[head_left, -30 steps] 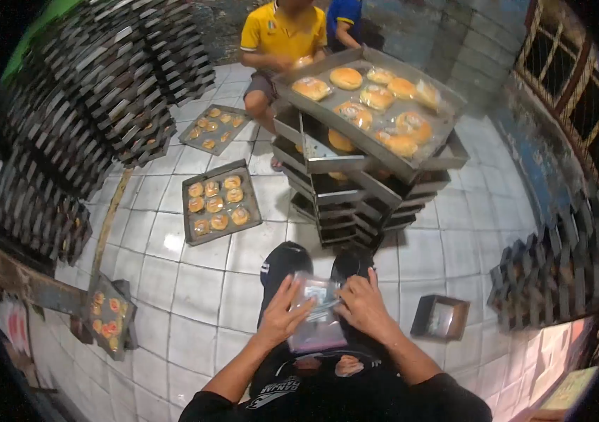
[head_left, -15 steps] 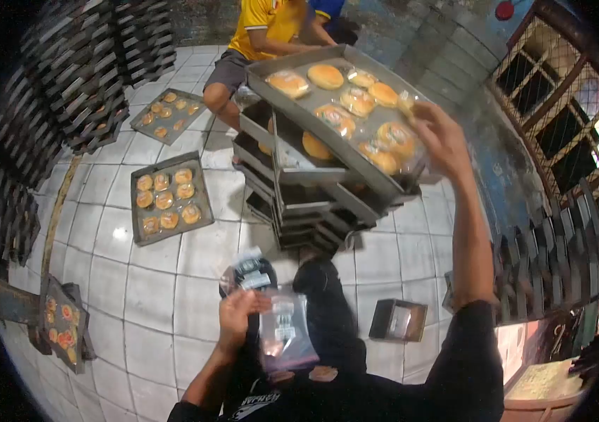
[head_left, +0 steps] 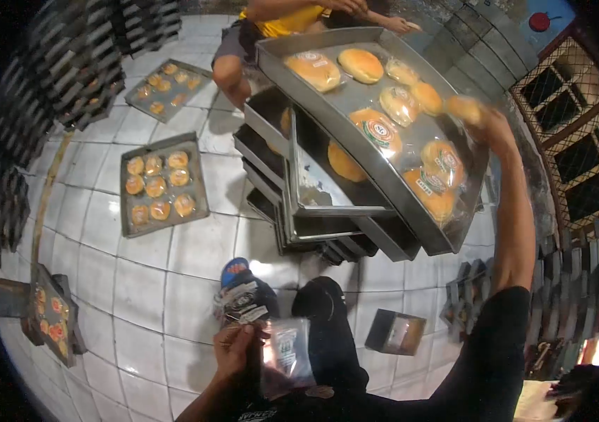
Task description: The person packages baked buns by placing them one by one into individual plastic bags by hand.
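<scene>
My right hand (head_left: 494,131) is closed round the end of a bun (head_left: 464,109), slightly blurred, over the right edge of the top baking tray (head_left: 356,130). In that tray lie several round golden buns, some in clear printed wrappers, like the wrapped bun (head_left: 375,133), and some bare, like the bare bun (head_left: 361,65). Low in front of my body, my left hand (head_left: 235,346) pinches clear plastic bags. One printed plastic bag (head_left: 287,355) hangs over my leg, and another printed bag (head_left: 247,301) sticks up beyond my fingers.
Under the top tray stands a skewed stack of metal trays (head_left: 271,162). A floor tray (head_left: 164,141) of buns sits left, another tray (head_left: 197,72) behind it. A small open box (head_left: 396,332) lies right of my legs. A person in a yellow shirt (head_left: 292,25) sits beyond the stack.
My right hand and the bun have shifted right across the tray. The view has moved, so the top tray looks larger. My left hand still holds the bags low down.
</scene>
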{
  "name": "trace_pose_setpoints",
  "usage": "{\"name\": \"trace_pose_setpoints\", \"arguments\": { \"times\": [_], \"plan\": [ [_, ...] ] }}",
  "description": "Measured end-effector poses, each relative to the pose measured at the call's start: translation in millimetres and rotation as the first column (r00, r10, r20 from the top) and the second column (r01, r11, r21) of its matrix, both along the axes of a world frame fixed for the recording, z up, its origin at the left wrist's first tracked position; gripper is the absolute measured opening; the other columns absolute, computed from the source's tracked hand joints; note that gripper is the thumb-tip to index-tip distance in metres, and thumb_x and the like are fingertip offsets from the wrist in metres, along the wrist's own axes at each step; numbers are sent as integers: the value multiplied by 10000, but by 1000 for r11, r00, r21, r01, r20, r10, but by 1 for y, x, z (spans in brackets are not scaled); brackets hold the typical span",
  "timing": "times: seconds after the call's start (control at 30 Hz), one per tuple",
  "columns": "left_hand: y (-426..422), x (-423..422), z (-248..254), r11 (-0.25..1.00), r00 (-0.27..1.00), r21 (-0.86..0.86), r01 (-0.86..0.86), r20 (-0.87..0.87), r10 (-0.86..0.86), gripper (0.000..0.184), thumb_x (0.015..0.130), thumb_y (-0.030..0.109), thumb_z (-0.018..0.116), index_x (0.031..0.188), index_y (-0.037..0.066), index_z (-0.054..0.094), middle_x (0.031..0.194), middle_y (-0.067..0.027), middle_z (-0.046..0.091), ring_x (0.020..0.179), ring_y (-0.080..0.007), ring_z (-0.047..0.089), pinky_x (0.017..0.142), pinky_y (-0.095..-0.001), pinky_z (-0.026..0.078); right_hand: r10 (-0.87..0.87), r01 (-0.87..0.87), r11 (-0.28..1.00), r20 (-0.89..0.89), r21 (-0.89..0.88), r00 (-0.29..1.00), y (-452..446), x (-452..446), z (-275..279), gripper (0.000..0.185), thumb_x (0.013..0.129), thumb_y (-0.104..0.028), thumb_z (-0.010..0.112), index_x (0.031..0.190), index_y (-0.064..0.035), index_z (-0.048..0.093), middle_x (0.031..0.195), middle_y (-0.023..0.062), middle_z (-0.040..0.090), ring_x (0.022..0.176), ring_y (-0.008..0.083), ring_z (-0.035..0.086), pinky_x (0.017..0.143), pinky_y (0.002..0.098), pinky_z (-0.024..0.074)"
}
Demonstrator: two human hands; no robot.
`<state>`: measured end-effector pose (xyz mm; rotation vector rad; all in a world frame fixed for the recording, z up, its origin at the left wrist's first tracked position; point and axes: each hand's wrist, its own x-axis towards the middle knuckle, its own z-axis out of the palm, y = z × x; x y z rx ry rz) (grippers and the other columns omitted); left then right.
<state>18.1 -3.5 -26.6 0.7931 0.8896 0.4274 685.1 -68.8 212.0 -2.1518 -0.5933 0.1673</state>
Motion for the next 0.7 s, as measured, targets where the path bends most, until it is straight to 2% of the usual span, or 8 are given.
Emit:
{"name": "trace_pose_setpoints", "arguments": {
  "times": [0.07, 0.13, 0.2, 0.27, 0.4, 0.5, 0.6, 0.7],
  "plan": [
    [-5, 5, -13, 993, 987, -8, -121, 102, 122, 228, 1003, 133, 615, 1078, -63, 703, 925, -139, 734, 782, -212, 683, 746, -359, 569, -113, 148, 968, 175, -200, 978, 0, 7, 2, 618, 981, -315, 645, 1437, 64, 468, 1211, 225, 699, 1086, 300, 702, 922, 436, 547],
    [-6, 3, -15, 992, 987, -24, -125, 102, 127, 212, 1004, 112, 613, 1097, -64, 685, 941, -154, 735, 806, -233, 695, 757, -377, 579, 142, 126, 947, 734, -296, 664, 13, -2, 3, 560, 1008, -327, 616, 1440, 10, 502, 1134, 147, 729, 1046, 244, 707, 894, 411, 552],
    [-4, 0, -16, 993, 986, -9, -121, 114, 121, 199, 1004, 91, 610, 1115, -64, 666, 957, -169, 736, 830, -253, 708, 767, -395, 589, 125, 38, 979, 732, -202, 670, 42, -11, 6, 487, 1022, -369, 596, 1364, -23, 597, 1101, 145, 741, 1037, 257, 712, 881, 403, 549],
    [-4, -6, -23, 987, 982, 76, -144, 133, 133, 156, 1005, 78, 607, 1093, -44, 648, 990, -187, 737, 874, -271, 719, 773, -397, 591, 275, -189, 940, 306, -283, 912, 78, -17, 19, 459, 1022, -405, 588, 1199, 4, 699, 1083, 199, 748, 1050, 326, 713, 887, 401, 542],
    [-6, -10, -28, 986, 974, -49, -159, 154, 165, 106, 1015, 86, 607, 1038, -11, 641, 994, -189, 739, 880, -266, 731, 761, -398, 596, 245, 115, 821, 527, -560, 814, 128, 53, -34, 601, 947, -546, 655, 996, 44, 751, 927, 166, 751, 918, 261, 716, 812, 379, 536],
    [-6, -7, -32, 982, 974, -81, -169, 141, 179, 129, 1024, 119, 616, 1001, -7, 633, 993, -180, 740, 874, -249, 736, 766, -384, 597, 118, 186, 774, 427, -605, 897, 139, 49, -30, 731, 851, -623, 719, 1017, 88, 748, 944, 205, 753, 870, 290, 727, 780, 404, 553],
    [-4, -11, -26, 986, 993, -139, -91, 63, 101, 163, 1025, 136, 625, 1053, -22, 653, 1002, -165, 741, 869, -230, 733, 770, -357, 592, 208, -49, 836, 233, -547, 950, 131, 31, -10, 721, 793, -589, 777, 967, 110, 750, 961, 250, 757, 860, 326, 740, 751, 420, 567],
    [-4, -4, -20, 990, 966, -25, -140, 217, 142, 184, 1028, 136, 611, 1085, -32, 663, 991, -149, 738, 855, -212, 722, 752, -328, 580, 235, -100, 930, 367, -353, 900, 114, -8, -18, 520, 788, -424, 827, 914, 72, 734, 851, 162, 741, 814, 237, 713, 715, 395, 554]
  ]
}}
